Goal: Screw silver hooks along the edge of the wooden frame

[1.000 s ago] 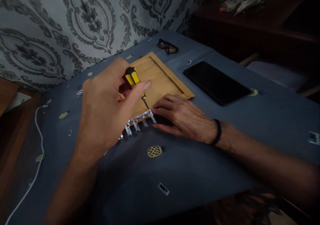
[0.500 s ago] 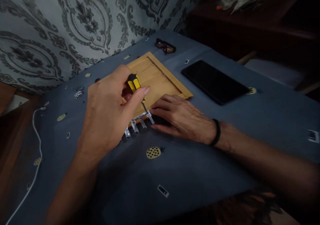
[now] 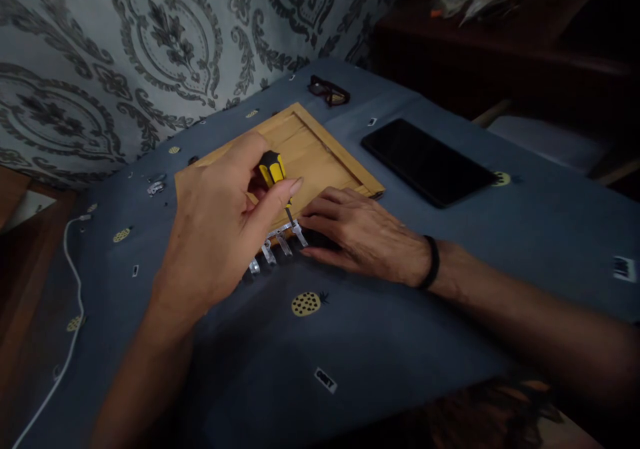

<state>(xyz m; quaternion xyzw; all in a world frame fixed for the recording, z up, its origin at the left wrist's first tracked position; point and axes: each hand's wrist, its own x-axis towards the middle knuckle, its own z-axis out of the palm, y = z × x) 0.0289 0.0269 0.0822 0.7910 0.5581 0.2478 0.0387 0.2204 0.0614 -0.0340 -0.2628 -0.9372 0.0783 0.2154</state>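
My left hand (image 3: 215, 229) is closed round a yellow and black screwdriver (image 3: 273, 168), its tip pointing down at the near edge of a wooden panel (image 3: 315, 152). A row of silver metal hooks (image 3: 275, 246) sticks out from that edge. My right hand (image 3: 365, 236), with a black band at the wrist, lies flat with fingers stretched out on the panel's near corner, its fingertips next to the hooks.
The panel rests on a blue cloth with pineapple prints (image 3: 307, 302). A black phone (image 3: 427, 161) lies to the right, dark glasses (image 3: 327, 91) at the back. Small metal parts (image 3: 156, 186) and a white cable (image 3: 73, 302) lie to the left. A patterned wall stands behind.
My left hand has shifted slightly down and left with the screwdriver, uncovering more of the panel's left corner. My right hand has stayed put.
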